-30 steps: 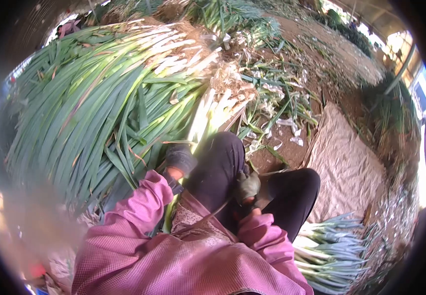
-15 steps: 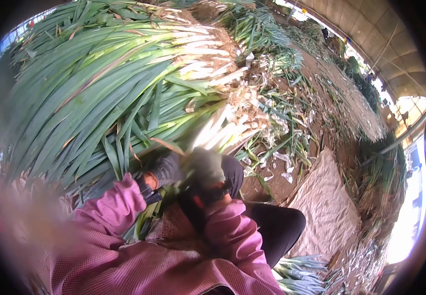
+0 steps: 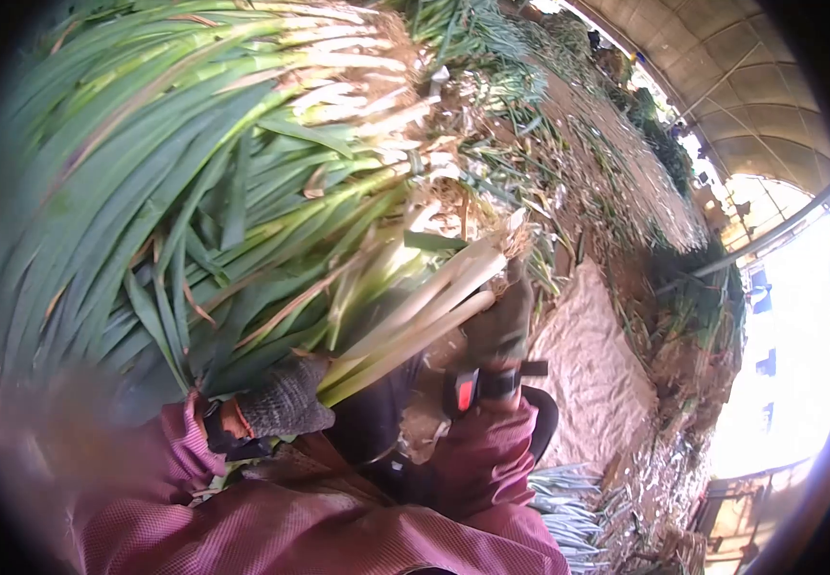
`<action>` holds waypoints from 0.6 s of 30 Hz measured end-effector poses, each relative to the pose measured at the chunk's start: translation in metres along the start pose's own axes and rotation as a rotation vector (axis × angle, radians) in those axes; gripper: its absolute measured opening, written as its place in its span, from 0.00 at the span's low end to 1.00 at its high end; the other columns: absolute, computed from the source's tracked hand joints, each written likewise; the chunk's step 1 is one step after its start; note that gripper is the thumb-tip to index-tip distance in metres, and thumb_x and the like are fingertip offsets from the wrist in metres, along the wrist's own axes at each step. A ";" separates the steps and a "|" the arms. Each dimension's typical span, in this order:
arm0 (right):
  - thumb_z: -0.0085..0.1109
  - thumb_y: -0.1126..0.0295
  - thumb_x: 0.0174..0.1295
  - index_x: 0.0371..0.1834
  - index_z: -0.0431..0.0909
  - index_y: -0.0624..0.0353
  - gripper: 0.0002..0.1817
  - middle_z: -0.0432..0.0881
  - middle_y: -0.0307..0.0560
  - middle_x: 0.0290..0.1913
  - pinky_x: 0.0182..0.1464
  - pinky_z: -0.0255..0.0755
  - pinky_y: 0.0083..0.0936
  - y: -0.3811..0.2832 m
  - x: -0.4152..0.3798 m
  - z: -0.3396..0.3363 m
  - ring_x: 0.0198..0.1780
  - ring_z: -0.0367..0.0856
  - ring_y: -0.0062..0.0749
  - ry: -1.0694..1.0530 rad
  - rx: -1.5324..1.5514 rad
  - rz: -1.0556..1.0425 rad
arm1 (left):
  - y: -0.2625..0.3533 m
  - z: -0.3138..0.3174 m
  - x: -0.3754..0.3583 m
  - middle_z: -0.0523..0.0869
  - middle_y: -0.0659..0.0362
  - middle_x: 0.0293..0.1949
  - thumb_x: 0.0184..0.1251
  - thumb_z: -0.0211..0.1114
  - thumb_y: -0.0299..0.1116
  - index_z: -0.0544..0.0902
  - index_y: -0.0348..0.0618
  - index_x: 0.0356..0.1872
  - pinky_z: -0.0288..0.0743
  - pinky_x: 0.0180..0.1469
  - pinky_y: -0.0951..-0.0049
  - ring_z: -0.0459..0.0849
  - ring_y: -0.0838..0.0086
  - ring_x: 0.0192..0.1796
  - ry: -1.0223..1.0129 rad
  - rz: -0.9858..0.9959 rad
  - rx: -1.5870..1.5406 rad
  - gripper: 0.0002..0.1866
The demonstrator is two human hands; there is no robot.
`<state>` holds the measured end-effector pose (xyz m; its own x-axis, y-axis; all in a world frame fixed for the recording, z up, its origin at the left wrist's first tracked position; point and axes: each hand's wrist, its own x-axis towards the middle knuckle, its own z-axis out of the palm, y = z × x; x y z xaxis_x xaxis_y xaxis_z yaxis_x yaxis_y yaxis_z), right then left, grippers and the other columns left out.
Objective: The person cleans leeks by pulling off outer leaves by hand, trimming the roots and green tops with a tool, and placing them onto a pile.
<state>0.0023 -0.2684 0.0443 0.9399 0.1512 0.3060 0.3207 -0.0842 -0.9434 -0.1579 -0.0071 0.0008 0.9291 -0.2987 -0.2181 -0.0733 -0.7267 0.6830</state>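
Note:
My left hand (image 3: 286, 398), in a dark grey knitted glove, is closed around a few leeks (image 3: 425, 316) just below their white stems. The stems slant up and right, with roots at the upper end. Beside those root ends is my right hand (image 3: 497, 326), gloved and blurred, its fingers pointing up along them. Whether its fingers grip anything I cannot make out. Behind both hands lies a large heap of leeks (image 3: 175, 163), green leaves to the left and white ends to the right.
A pale cloth sheet (image 3: 592, 359) lies on the ground at right. Loose leaf scraps and soil (image 3: 568, 172) stretch beyond the heap. More leeks (image 3: 568, 513) lie by my right side. A curved roof (image 3: 722, 77) and a metal pole (image 3: 760, 251) stand at upper right.
My right hand has moved from close beside the left hand to the root ends, up and right. The held leeks now show in front of the heap. The view has shifted.

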 end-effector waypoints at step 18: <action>0.71 0.55 0.55 0.67 0.68 0.62 0.39 0.82 0.54 0.55 0.57 0.75 0.31 0.065 0.071 -0.086 0.55 0.83 0.42 -0.172 -0.933 -0.142 | 0.002 -0.050 -0.027 0.83 0.47 0.30 0.48 0.72 0.33 0.80 0.33 0.41 0.73 0.36 0.66 0.80 0.66 0.31 -0.114 -0.192 -0.315 0.20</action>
<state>0.1003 -0.3480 0.0159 0.8789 0.3567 0.3166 0.4640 -0.7931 -0.3945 -0.1654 0.0309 0.0428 0.8676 -0.2553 -0.4267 0.2293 -0.5559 0.7990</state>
